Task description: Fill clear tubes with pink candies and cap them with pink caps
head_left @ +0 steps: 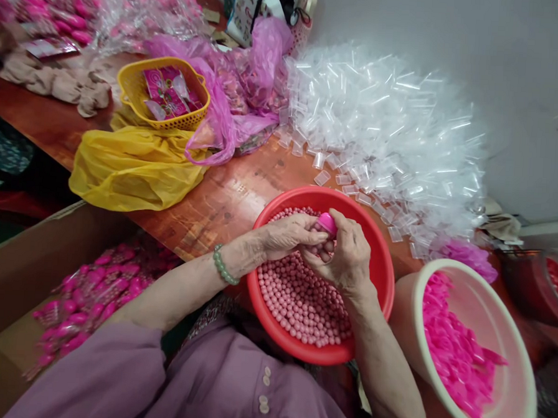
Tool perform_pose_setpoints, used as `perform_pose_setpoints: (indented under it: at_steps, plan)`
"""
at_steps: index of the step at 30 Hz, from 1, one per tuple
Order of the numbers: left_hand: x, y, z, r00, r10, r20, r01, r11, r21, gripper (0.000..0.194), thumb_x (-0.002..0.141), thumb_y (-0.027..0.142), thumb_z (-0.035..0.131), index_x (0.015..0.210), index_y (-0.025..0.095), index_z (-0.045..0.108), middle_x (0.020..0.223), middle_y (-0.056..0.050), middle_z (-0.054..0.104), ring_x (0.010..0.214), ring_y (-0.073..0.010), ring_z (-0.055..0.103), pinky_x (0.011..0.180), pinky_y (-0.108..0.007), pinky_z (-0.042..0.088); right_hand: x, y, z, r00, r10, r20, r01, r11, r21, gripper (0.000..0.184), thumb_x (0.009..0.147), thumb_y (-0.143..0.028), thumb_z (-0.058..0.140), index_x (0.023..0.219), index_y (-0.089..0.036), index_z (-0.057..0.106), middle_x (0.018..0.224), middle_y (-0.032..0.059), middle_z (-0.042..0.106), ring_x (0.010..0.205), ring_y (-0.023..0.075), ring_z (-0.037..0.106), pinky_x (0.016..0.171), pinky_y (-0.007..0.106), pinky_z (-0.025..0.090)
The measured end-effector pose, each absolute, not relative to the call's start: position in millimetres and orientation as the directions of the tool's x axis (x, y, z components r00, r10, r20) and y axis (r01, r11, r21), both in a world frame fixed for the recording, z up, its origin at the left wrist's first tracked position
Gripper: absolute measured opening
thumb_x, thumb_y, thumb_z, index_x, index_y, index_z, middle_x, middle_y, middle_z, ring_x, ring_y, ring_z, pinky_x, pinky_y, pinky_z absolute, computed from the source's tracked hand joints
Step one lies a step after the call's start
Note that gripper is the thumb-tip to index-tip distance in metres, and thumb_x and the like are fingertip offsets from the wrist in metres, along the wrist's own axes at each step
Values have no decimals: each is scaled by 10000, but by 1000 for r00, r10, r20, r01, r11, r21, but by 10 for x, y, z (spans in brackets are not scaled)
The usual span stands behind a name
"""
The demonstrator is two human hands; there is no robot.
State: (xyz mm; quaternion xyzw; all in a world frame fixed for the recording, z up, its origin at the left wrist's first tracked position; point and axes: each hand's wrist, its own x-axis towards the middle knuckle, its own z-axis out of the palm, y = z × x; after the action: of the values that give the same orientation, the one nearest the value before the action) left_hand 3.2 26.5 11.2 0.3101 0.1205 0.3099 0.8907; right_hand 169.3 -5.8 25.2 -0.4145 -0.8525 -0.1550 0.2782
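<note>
My left hand (297, 236) and my right hand (348, 253) meet above a red basin (383, 264). Between their fingers sits a glossy bright pink plastic piece (327, 223) with a rounded top, its lower part hidden. The fingers of both hands are closed around it. Under the hands, small round pink balls (302, 304) fill much of the basin; a few more seem to lie in the curl of my fingers, though I cannot make them out clearly. A green bead bracelet (224, 265) circles my left wrist.
Clear plastic tubes (386, 127) are heaped by the wall. A cream tub (510, 346) of pink plastic pieces (458, 355) stands at right. A yellow basket (162, 123), a yellow bag (136, 170) and a purple bag (268, 65) lie left. Below, a carton (4, 276) holds pink packets (101, 287).
</note>
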Motion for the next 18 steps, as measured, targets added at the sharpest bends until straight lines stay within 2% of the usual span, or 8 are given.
perform_pose_setpoints:
  at_steps: [4,8,11,14,16,18]
  plan:
    - [33,253,143,789,615,-18,-470,621,628,442,587,385,955,799,95,697,760,-56,713,678,-125,670,699,-247,541,1691,-58,266,-520,560,645,791,600,117,690,846,-407,619,1425,-103,401,1022,162,702,876,295,683,770,433,565]
    - [47,243,140,798,603,-15,-462,626,628,451,571,411,962,775,98,710,721,-40,710,656,-116,669,676,-221,539,1686,-71,290,-529,529,663,773,623,120,683,854,-414,623,1424,-102,411,1009,160,710,863,290,686,762,426,554]
    - [66,265,135,790,609,-67,-441,641,629,450,715,533,850,755,109,705,705,-53,719,650,-130,673,683,-240,552,1690,-72,285,-542,532,651,760,640,110,692,885,-458,601,1448,-119,386,1043,167,715,887,298,693,770,432,547]
    - [92,313,163,767,604,-218,-378,698,608,540,921,610,586,725,115,682,655,-68,702,609,-148,665,665,-276,565,1695,-58,247,-574,561,596,751,651,111,737,914,-483,568,1496,-111,310,1111,193,706,948,317,695,781,441,547]
    - [120,333,193,722,610,-328,-360,735,575,531,998,534,479,734,117,674,620,-58,682,567,-141,645,637,-271,561,1697,-44,212,-581,579,572,750,653,101,777,917,-475,577,1515,-101,253,1148,210,696,971,324,691,781,445,551]
    - [157,327,218,644,647,-408,-396,739,545,436,1018,404,474,745,125,667,603,-32,664,530,-117,615,607,-240,541,1700,-33,180,-575,583,574,746,662,76,777,905,-467,604,1499,-106,257,1120,201,699,947,318,690,764,440,551]
